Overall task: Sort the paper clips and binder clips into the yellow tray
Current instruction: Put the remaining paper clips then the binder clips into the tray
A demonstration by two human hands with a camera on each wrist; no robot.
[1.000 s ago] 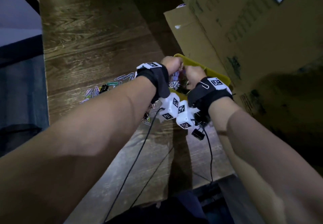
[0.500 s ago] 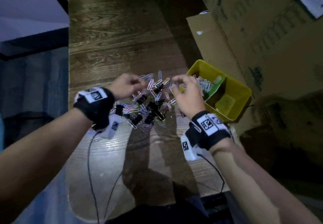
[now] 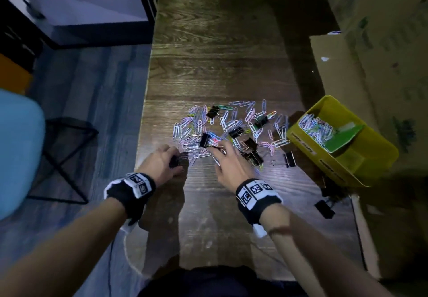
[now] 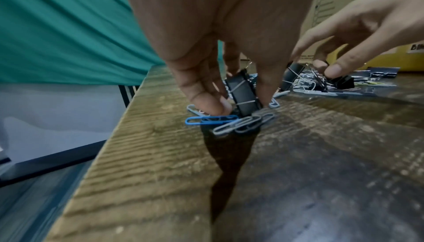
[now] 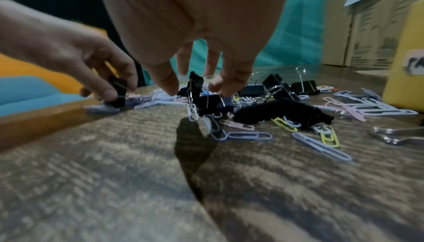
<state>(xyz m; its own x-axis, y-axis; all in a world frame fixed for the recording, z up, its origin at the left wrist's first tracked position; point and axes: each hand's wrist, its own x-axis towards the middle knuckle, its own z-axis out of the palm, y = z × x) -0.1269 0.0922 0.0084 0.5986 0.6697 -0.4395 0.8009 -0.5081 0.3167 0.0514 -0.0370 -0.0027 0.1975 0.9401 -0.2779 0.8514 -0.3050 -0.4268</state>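
Observation:
Several coloured paper clips (image 3: pixel 234 120) and black binder clips lie heaped mid-table. To the right stands the yellow tray (image 3: pixel 375 143), also in the right wrist view (image 5: pixel 408 64), with paper clips (image 3: pixel 315 127) in its near-left compartment beside a green divider (image 3: pixel 345 136). At the pile's near-left edge my left hand (image 3: pixel 177 161) (image 4: pixel 238 104) pinches a black binder clip (image 4: pixel 243 91) standing on the wood between thumb and fingers. My right hand (image 3: pixel 218 149) (image 5: pixel 195 87) pinches another black binder clip (image 5: pixel 196 90) by its wire handle, and a white paper clip (image 5: pixel 192 111) dangles from it.
Cardboard boxes (image 3: pixel 347 76) wall off the table's right side behind the tray. Loose binder clips lie near the tray (image 3: pixel 289 159) and at the right front (image 3: pixel 324 206). The table's left edge (image 3: pixel 143 116) drops to the floor, with a blue chair (image 3: pixel 18 153) beyond.
Both hands left the tray, moved left and toward me over the pile, and now each pinches a binder clip at the pile's near edge.

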